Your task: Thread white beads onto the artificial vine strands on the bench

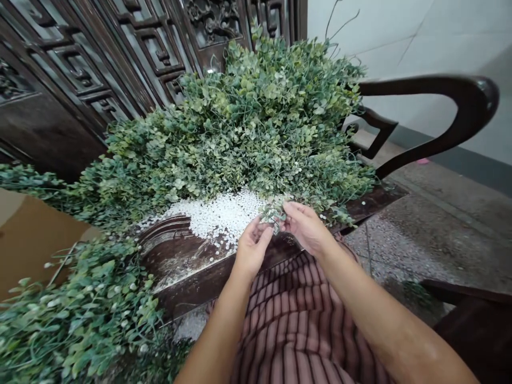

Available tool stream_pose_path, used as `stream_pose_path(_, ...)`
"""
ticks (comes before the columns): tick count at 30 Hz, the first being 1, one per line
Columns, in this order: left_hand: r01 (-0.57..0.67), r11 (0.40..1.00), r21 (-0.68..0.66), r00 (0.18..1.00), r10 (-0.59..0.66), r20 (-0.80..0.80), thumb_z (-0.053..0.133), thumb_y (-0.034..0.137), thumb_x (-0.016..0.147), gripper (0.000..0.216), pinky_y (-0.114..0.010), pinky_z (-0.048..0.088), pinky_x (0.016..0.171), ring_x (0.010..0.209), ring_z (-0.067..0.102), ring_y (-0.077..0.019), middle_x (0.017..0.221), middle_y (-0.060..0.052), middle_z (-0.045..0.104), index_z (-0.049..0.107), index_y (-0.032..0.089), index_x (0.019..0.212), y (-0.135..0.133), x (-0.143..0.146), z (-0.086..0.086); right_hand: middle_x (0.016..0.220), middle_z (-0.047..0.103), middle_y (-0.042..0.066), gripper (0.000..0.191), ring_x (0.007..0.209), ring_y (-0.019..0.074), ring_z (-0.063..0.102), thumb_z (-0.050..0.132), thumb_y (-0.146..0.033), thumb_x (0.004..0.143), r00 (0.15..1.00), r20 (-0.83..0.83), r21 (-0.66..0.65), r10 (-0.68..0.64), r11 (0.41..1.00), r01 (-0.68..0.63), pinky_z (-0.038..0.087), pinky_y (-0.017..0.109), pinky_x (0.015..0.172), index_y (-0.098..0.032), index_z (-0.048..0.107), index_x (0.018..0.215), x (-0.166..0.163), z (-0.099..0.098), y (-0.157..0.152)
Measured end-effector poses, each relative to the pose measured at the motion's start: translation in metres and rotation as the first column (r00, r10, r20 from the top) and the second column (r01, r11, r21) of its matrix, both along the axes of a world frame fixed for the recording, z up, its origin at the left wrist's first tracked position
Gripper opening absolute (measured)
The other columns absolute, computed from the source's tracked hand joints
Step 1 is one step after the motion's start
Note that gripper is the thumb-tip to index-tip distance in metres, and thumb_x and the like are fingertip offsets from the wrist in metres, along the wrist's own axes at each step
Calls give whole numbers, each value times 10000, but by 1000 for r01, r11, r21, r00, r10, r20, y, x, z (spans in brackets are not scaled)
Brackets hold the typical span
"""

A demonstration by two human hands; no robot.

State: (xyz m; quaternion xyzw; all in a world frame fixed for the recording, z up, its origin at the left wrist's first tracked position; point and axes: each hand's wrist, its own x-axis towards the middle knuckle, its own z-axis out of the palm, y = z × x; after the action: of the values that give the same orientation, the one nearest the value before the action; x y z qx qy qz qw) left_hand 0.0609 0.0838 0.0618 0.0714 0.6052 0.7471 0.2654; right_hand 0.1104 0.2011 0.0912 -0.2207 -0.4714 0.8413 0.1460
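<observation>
A small sprig of artificial greenery [273, 210] is held between my two hands, above the bench's front edge. My left hand [255, 241] is closed, thumb and fingers pinched at the sprig's lower left. On the other side, my right hand [306, 224] pinches the sprig's leaves with thumb and forefinger. Just behind and left of my hands lies a heap of small white beads [224, 213]. Whether a bead sits in my fingertips is too small to tell. A large mass of green artificial foliage [256, 128] rises behind the beads.
The dark carved wooden bench [172, 250] has a curved armrest [440, 85] on the right and a latticed back [148, 37]. More greenery with white beads [80, 309] fills the lower left, beside a cardboard box [36, 240]. Dark wooden furniture [476, 320] stands lower right.
</observation>
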Motion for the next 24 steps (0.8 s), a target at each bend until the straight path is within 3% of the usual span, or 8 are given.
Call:
stream_pose_path(3, -36, 998, 45, 996, 33, 81, 786, 324, 541, 578, -204, 414, 583, 609, 561, -86, 643, 26, 622, 586, 137, 1050, -2, 5, -1, 603, 548, -28, 409, 543, 75, 489, 780, -477, 507, 1000, 6, 10, 20, 1000, -20, 403, 191, 486, -155, 571, 649, 7, -7, -6)
stream_pose_path(7, -48, 996, 69, 991, 39, 128, 808, 272, 493, 613, -185, 377, 532, 547, 537, -70, 588, 41, 606, 568, 119, 1036, -11, 7, -3, 689, 575, -27, 395, 628, 84, 503, 831, -395, 439, 998, 32, 19, -51, 999, 50, 450, 204, 568, -167, 616, 681, 13, -13, -14)
stream_pose_path(12, -128, 985, 116, 979, 107, 173, 809, 233, 469, 539, -168, 381, 537, 555, 532, -56, 593, 58, 593, 575, 149, 947, -18, 12, -7, 807, 600, 0, 455, 726, 104, 550, 802, -484, 498, 995, 55, -253, -81, 963, 92, 474, 237, 671, -181, 624, 787, 20, -26, -31)
stream_pose_path(15, -148, 982, 118, 979, 128, 160, 804, 218, 459, 448, -184, 419, 587, 633, 572, -76, 709, 19, 640, 566, 159, 834, -20, 17, -10, 760, 594, 2, 462, 714, 109, 553, 780, -527, 515, 994, 111, -318, -7, 947, 42, 468, 247, 693, -174, 608, 760, 22, -32, -42)
stream_pose_path(17, -132, 986, 102, 985, 118, 127, 791, 209, 465, 405, -208, 441, 625, 680, 587, -99, 754, -1, 650, 559, 163, 794, -21, 20, -13, 722, 593, -2, 458, 685, 110, 544, 776, -531, 512, 995, 76, -251, 61, 967, -41, 457, 245, 678, -173, 605, 741, 22, -32, -48)
stream_pose_path(20, -146, 986, 78, 988, 142, 59, 750, 194, 484, 349, -233, 450, 662, 708, 588, -116, 731, 5, 631, 549, 174, 768, -25, 24, -18, 677, 591, -15, 405, 632, 107, 523, 817, -417, 466, 992, 38, -41, 123, 992, -121, 435, 238, 633, -169, 603, 705, 18, -27, -53)
stream_pose_path(24, -157, 987, 33, 987, 156, 33, 690, 204, 524, 338, -216, 415, 567, 592, 536, -85, 676, 24, 594, 549, 173, 830, -34, 25, -23, 656, 590, -18, 295, 640, 118, 524, 784, -288, 478, 995, 44, 81, 93, 992, -97, 429, 249, 631, -168, 609, 683, 12, -27, -55)
